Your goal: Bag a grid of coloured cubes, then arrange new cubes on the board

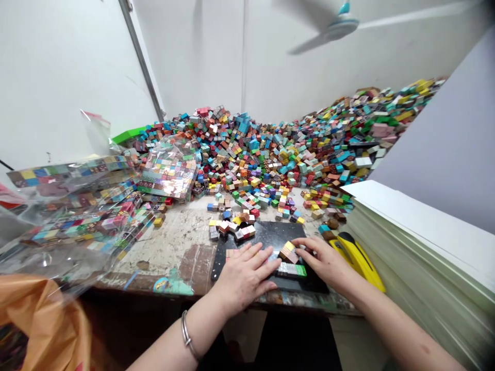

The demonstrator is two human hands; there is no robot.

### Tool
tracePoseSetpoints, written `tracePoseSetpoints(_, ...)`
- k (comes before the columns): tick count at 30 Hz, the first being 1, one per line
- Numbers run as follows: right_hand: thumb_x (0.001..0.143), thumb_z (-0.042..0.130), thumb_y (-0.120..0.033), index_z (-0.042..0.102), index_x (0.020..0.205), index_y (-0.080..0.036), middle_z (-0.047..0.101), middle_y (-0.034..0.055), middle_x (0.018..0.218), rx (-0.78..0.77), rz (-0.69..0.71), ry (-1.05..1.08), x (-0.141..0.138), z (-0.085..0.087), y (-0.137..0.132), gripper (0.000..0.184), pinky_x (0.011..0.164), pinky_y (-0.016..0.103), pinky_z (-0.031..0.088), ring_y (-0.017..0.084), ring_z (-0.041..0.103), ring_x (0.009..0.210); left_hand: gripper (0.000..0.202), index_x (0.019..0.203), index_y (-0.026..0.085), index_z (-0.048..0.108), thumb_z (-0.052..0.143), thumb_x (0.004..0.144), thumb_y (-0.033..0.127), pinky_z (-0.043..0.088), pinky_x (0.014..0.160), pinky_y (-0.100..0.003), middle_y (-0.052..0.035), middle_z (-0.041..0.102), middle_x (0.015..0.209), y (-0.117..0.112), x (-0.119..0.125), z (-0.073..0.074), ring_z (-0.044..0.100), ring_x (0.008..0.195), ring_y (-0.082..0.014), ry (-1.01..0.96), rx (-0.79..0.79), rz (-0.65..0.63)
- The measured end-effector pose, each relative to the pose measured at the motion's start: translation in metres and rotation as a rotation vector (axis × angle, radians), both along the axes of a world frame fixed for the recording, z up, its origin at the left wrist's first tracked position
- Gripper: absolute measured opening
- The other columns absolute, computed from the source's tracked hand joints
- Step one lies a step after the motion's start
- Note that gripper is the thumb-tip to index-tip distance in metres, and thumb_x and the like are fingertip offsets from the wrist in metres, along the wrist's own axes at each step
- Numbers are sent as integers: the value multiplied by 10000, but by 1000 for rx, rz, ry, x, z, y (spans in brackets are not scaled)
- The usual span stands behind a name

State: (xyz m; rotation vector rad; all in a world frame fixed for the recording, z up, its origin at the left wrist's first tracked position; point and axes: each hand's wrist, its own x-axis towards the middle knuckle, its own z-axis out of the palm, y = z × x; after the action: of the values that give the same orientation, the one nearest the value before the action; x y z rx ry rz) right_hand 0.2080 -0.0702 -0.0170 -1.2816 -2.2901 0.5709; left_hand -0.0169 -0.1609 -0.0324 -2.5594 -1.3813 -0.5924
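A black speckled board (315, 281) lies at the front of the worn table. Over its left part rests my left hand (245, 273), fingers stretched out flat, partly covering pale pink pieces beneath. My right hand (323, 257) pinches a small patterned block (288, 251), yellow and brown, between thumb and fingers just above the board. Beside it, a row of grey and green blocks (292, 269) lies on the board near my left fingertips. Several loose blocks (245, 233) sit at the board's back left corner.
A large heap of small coloured blocks (247, 149) fills the back of the table (162, 242). Plastic bags of block sheets (168, 172) lie left. A yellow tool with a black end (358, 260) lies right, beside stacked white sheets (410, 216). An orange bag (46, 319) hangs front left.
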Motion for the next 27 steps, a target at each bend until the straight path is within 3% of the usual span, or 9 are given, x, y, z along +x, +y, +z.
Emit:
tracePoseSetpoints(4, 819, 424, -377, 632, 904, -195, 626, 72, 897, 6, -70, 18, 2, -2, -2, 289, 769, 353, 477, 220, 577, 864, 439, 1276, 305, 411, 416, 875, 483, 322, 1041, -415, 20, 409, 1361, -1, 1, 3, 383, 1239, -221, 12, -16, 8)
tracePoseSetpoints(10, 816, 394, -251, 550, 1174, -224, 530, 69, 1234, 61, 72, 51, 14, -6, -7, 391, 996, 419, 341, 217, 445, 1162, 444, 1284, 309, 401, 400, 878, 491, 325, 1040, -418, 17, 406, 1362, -1, 1, 4, 378, 1244, -222, 34, -16, 5)
tracePoseSetpoints(13, 810, 447, -274, 563, 1163, -235, 566, 61, 1192, 13, 126, 12, 15, -6, -7, 373, 975, 406, 363, 220, 481, 1123, 441, 1283, 308, 402, 394, 881, 490, 329, 1036, -419, 14, 407, 1362, -1, 1, 4, 384, 1241, -223, 42, -5, 9)
tracePoseSetpoints(16, 807, 498, -365, 585, 1130, -229, 599, 65, 1136, -39, 88, 19, 11, -4, -7, 362, 919, 391, 410, 230, 529, 1046, 435, 1278, 308, 407, 388, 883, 489, 332, 1033, -418, 14, 409, 1361, -1, 1, 4, 396, 1233, -224, 49, -1, 9)
tracePoseSetpoints(22, 841, 451, -399, 602, 1088, -245, 627, 53, 1057, -136, 119, 45, 5, 9, -19, 328, 867, 355, 449, 210, 566, 966, 449, 1284, 316, 398, 400, 875, 499, 336, 1030, -413, 25, 416, 1355, -1, 1, 4, 400, 1227, -228, 50, 12, 16)
tracePoseSetpoints(27, 842, 429, -453, 547, 1145, -224, 574, 95, 1120, -46, 1, 71, 11, 10, -41, 398, 821, 368, 480, 229, 553, 986, 465, 1304, 317, 372, 403, 875, 494, 331, 1033, -407, 23, 415, 1356, -1, 1, 3, 402, 1225, -226, 41, 19, 18)
